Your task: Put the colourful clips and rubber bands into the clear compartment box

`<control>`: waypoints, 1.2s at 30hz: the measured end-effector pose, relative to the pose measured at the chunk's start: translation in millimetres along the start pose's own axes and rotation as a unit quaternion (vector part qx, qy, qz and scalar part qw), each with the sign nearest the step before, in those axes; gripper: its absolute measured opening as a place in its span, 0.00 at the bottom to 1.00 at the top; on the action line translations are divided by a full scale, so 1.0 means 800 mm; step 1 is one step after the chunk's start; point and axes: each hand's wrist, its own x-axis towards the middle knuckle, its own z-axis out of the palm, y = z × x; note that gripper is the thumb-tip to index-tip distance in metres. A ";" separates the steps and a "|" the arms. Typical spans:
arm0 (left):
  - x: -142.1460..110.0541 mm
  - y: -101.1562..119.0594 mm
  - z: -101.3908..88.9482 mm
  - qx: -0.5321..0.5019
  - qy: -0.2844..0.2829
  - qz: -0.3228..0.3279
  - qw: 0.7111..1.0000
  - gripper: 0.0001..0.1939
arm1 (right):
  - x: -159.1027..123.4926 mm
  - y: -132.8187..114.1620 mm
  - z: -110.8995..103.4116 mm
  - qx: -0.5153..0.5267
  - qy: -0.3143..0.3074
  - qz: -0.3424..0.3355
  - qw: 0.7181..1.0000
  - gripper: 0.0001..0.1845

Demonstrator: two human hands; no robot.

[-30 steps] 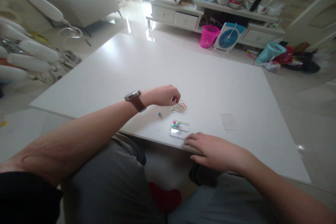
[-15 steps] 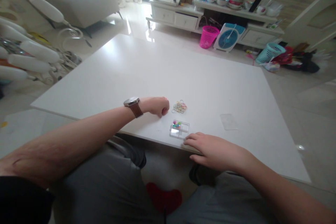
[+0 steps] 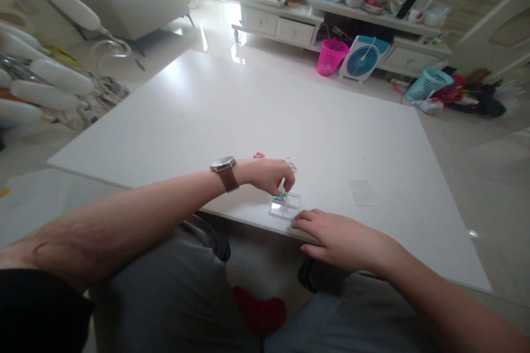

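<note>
A small clear compartment box (image 3: 285, 207) sits near the front edge of the white table (image 3: 232, 110), with tiny coloured pieces in one far compartment. My left hand (image 3: 271, 175), with a brown-strapped watch on the wrist, hovers over the box's far side, fingers pinched together above the coloured pieces; what they pinch is too small to name. It hides most of a pile of small loose rings (image 3: 291, 164). A tiny pink piece (image 3: 259, 154) lies just behind the hand. My right hand (image 3: 339, 238) rests flat at the table edge, fingertips touching the box's near right corner.
A clear lid (image 3: 362, 192) lies on the table to the right of the box. Beyond the table are a pink basket (image 3: 330, 56), a blue fan (image 3: 363, 59), a teal basket (image 3: 427, 83), a low white cabinet (image 3: 290, 25) and a sofa (image 3: 111, 0).
My left hand went from the ring pile down to a small blue piece on the table, closed there, then moved right over the box. That blue piece is gone from its spot. My right hand stayed.
</note>
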 end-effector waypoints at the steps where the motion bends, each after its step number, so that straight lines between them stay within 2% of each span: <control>1: 0.001 -0.001 0.001 0.008 -0.005 0.004 1.000 0.09 | 0.000 0.000 0.000 0.000 0.000 0.000 1.000 0.24; 5: 0.001 -0.003 0.007 0.029 -0.017 0.016 0.999 0.07 | 0.001 -0.001 0.000 0.002 -0.003 0.002 1.000 0.23; 11: 0.001 -0.001 0.011 0.037 -0.031 -0.019 0.999 0.06 | 0.002 -0.002 -0.001 0.005 0.000 -0.005 1.000 0.23; 18: 0.004 0.001 0.009 0.030 -0.036 -0.014 0.999 0.01 | 0.002 -0.002 -0.001 0.008 -0.003 -0.003 1.000 0.22; 25: 0.005 0.005 0.008 0.024 -0.038 -0.014 0.999 0.06 | 0.001 -0.002 -0.002 0.006 -0.006 -0.001 1.000 0.22; 31: 0.003 -0.009 0.004 0.037 -0.007 0.002 0.999 0.05 | 0.001 -0.001 0.000 0.003 -0.002 0.001 1.000 0.23; 36: 0.002 -0.018 0.010 0.024 -0.009 -0.010 1.000 0.03 | 0.001 0.000 0.000 0.004 -0.001 -0.003 1.000 0.23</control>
